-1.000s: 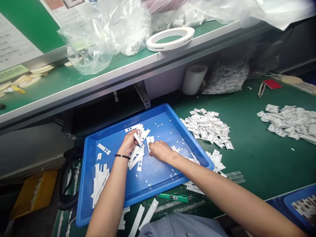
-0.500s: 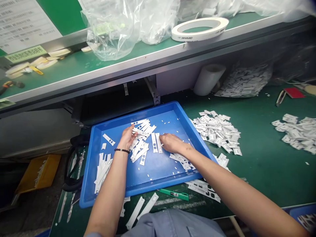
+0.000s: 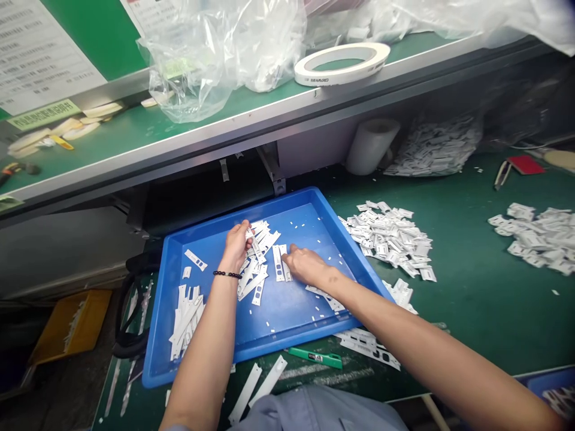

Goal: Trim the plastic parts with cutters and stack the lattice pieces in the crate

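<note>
A blue tray [image 3: 287, 311] lies on the green bench with white punched strips scattered in it. My left hand [image 3: 237, 245], with a black bead bracelet at the wrist, pinches one white strip [image 3: 252, 240] above a loose heap of strips [image 3: 254, 275]. My right hand [image 3: 305, 266] lies low in the tray, its fingertips pressed on a pair of strips [image 3: 279, 263] lying side by side. More strips [image 3: 186, 320] are stacked at the tray's left side.
A pile of small white parts [image 3: 390, 236] sits right of the tray, another pile [image 3: 539, 236] at far right. A green cutter [image 3: 317, 357] and loose strips lie at the tray's front edge. On the shelf above are a tape roll [image 3: 344, 63] and plastic bags [image 3: 215, 54].
My left hand has lifted a strip from the heap and moved a little up. My right hand has slid slightly left onto the pair of strips. The camera has shifted.
</note>
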A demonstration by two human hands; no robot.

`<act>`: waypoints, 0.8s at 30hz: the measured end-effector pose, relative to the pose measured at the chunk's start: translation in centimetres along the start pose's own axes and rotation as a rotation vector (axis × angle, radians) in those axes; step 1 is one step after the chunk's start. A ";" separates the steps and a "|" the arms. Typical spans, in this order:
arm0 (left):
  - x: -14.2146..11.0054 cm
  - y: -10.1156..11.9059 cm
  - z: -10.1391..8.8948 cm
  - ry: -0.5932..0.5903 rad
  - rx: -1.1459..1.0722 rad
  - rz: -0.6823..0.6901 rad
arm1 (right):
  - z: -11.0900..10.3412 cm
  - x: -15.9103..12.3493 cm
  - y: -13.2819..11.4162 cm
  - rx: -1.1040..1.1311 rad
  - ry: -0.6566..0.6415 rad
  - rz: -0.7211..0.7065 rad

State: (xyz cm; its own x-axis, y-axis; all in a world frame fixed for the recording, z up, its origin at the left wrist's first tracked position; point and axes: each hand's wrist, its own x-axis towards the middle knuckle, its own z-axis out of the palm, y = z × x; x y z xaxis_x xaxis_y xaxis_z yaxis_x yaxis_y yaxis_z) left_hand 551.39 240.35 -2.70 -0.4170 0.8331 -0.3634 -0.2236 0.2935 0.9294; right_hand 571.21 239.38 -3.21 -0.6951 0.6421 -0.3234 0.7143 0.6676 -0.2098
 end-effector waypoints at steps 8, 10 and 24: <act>-1.0 -0.8 4.8 -0.191 0.130 -0.085 | -0.3 -0.3 2.3 0.093 0.082 0.029; -1.5 -1.3 4.7 -0.270 0.220 -0.101 | -0.5 -0.6 2.9 0.113 0.091 0.034; -2.0 -0.7 0.4 -0.135 0.109 -0.072 | -0.6 0.9 1.1 0.063 0.010 0.047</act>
State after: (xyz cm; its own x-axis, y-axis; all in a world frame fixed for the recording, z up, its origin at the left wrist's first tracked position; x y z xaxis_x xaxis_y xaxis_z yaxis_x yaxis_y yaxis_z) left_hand 552.70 238.67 -2.63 -0.2797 0.8614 -0.4239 -0.1484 0.3975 0.9055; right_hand 571.34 240.94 -3.21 -0.6615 0.6761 -0.3247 0.7494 0.6121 -0.2522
